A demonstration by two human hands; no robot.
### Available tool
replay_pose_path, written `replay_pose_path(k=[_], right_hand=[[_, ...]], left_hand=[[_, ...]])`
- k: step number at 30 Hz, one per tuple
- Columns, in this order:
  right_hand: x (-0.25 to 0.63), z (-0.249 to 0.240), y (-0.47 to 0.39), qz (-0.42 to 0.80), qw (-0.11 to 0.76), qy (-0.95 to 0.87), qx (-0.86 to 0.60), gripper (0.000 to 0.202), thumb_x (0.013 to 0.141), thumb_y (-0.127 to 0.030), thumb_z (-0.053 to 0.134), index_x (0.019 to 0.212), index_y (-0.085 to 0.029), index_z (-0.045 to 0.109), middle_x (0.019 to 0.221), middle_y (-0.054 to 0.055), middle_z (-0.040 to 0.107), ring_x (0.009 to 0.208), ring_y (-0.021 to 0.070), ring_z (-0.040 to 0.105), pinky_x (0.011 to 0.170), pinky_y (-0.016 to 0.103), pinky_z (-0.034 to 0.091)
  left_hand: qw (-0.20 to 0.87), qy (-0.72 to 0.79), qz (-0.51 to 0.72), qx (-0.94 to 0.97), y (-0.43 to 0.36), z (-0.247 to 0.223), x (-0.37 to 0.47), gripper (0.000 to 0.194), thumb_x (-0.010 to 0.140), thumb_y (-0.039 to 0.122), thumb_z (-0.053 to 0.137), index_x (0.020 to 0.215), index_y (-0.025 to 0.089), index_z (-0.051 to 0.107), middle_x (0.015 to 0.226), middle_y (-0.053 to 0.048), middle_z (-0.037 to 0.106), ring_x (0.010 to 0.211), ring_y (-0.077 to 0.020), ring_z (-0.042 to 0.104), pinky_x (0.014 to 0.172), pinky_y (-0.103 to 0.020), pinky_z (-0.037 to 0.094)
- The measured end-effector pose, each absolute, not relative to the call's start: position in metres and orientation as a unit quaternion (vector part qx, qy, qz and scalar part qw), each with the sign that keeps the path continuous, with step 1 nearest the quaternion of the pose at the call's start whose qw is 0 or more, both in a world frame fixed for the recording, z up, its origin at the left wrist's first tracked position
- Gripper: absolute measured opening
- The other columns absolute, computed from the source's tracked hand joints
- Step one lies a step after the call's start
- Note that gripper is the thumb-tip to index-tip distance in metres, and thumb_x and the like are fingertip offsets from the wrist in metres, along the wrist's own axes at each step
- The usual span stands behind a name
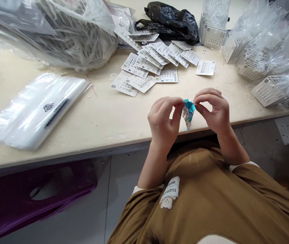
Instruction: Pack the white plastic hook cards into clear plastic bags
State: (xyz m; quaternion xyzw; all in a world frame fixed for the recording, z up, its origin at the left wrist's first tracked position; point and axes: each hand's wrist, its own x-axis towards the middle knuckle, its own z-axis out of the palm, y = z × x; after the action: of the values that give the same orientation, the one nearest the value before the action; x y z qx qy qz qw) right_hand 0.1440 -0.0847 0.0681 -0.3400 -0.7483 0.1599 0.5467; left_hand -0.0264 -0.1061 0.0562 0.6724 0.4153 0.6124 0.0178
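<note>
Between my two hands, over the table's front edge, is a small blue and white snack wrapper point(188, 113). My left hand point(164, 115) pinches its upper left corner between thumb and forefinger. On the other side, my right hand point(214, 108) pinches the upper right corner the same way. The wrapper hangs down to a narrow lower end, and its shiny blue top shows between the fingertips. Whether anything is inside I cannot tell. Beyond the hands lies a loose pile of white cards point(146, 62), some with small round studs and others showing printed backs.
A stack of clear plastic bags point(32, 108) lies at left, before a large filled plastic sack point(78, 37). A black plastic bag point(172, 22) sits at the back. Several bagged bundles of cards point(268, 89) crowd the right. A purple stool point(65, 183) stands below the table point(103, 128).
</note>
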Motion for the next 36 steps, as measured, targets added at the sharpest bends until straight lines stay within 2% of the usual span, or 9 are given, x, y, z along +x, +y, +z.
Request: replay_pose_path(k=[3,10,15,18,21,25,28,32,36], right_hand=[[0.148,0.063,-0.08,0.204,0.57,-0.721,-0.336,0.01,0.09,-0.028,0.071,0.082,-0.023,0.067,0.085,0.0,0.071,0.085,0.0163,0.067,0.082,0.037,0.05],[0.146,0.055,-0.079,0.288,0.614,-0.669,-0.303,0.004,0.089,-0.023,0.071,0.087,-0.024,0.068,0.087,-0.001,0.069,0.086,0.0137,0.066,0.08,0.032,0.054],[0.146,0.056,-0.084,0.326,0.604,-0.661,-0.303,0.004,0.089,-0.026,0.073,0.091,-0.024,0.07,0.089,-0.001,0.069,0.088,0.0132,0.066,0.084,0.032,0.055],[0.147,0.06,-0.084,0.329,0.593,-0.664,-0.314,0.012,0.088,-0.033,0.074,0.097,-0.025,0.07,0.092,-0.001,0.071,0.089,0.0135,0.066,0.085,0.032,0.056],[0.145,0.063,-0.083,0.317,0.602,-0.66,-0.317,0.008,0.088,-0.031,0.074,0.09,-0.025,0.07,0.085,-0.002,0.07,0.082,0.0122,0.065,0.079,0.031,0.055],[0.14,0.061,-0.08,0.319,0.647,-0.623,-0.302,0.003,0.089,-0.028,0.074,0.088,-0.026,0.072,0.082,-0.004,0.068,0.08,0.0107,0.063,0.076,0.029,0.052],[0.136,0.058,-0.077,0.344,0.666,-0.599,-0.282,0.006,0.088,-0.032,0.076,0.088,-0.028,0.072,0.082,-0.005,0.068,0.08,0.0101,0.064,0.075,0.028,0.052],[0.133,0.058,-0.073,0.374,0.651,-0.598,-0.281,0.012,0.086,-0.04,0.077,0.087,-0.029,0.072,0.081,-0.005,0.068,0.078,0.0105,0.063,0.074,0.028,0.052],[0.131,0.059,-0.072,0.375,0.626,-0.608,-0.313,0.02,0.085,-0.047,0.076,0.086,-0.028,0.07,0.082,-0.003,0.068,0.079,0.0126,0.064,0.074,0.031,0.054]], left_hand=[[0.037,0.436,0.641,0.631,-0.103,0.051,-0.033,0.007,0.094,0.018,0.063,0.092,0.02,0.069,0.082,0.0,0.071,0.076,-0.0125,0.067,0.073,-0.023,0.053],[0.173,0.409,0.672,0.593,-0.103,0.05,-0.033,0.012,0.093,0.031,0.067,0.094,0.02,0.071,0.082,0.0,0.071,0.074,-0.0115,0.067,0.072,-0.023,0.055],[0.164,0.415,0.674,0.589,-0.105,0.053,-0.03,0.011,0.09,0.028,0.073,0.083,0.02,0.075,0.077,0.0,0.074,0.069,-0.0118,0.069,0.071,-0.025,0.056],[0.152,0.409,0.671,0.599,-0.106,0.055,-0.029,0.01,0.09,0.027,0.073,0.082,0.022,0.076,0.074,0.001,0.074,0.068,-0.0114,0.069,0.083,-0.029,0.059],[0.156,0.404,0.675,0.597,-0.107,0.056,-0.027,0.01,0.09,0.027,0.074,0.082,0.022,0.076,0.072,0.003,0.073,0.067,-0.0109,0.069,0.091,-0.031,0.058],[0.158,0.402,0.703,0.565,-0.108,0.054,-0.025,0.009,0.089,0.029,0.076,0.082,0.023,0.076,0.073,0.003,0.074,0.069,-0.0119,0.071,0.09,-0.032,0.059],[0.182,0.399,0.713,0.547,-0.108,0.053,-0.026,0.01,0.088,0.031,0.077,0.082,0.023,0.077,0.074,0.002,0.075,0.07,-0.0123,0.071,0.088,-0.031,0.06],[0.239,0.391,0.706,0.54,-0.107,0.052,-0.031,0.017,0.086,0.039,0.079,0.078,0.023,0.078,0.071,0.001,0.074,0.069,-0.0133,0.071,0.085,-0.031,0.061],[0.249,0.404,0.693,0.543,-0.108,0.051,-0.033,0.019,0.083,0.041,0.081,0.078,0.023,0.077,0.073,0.001,0.075,0.07,-0.0131,0.071,0.091,-0.033,0.059]])
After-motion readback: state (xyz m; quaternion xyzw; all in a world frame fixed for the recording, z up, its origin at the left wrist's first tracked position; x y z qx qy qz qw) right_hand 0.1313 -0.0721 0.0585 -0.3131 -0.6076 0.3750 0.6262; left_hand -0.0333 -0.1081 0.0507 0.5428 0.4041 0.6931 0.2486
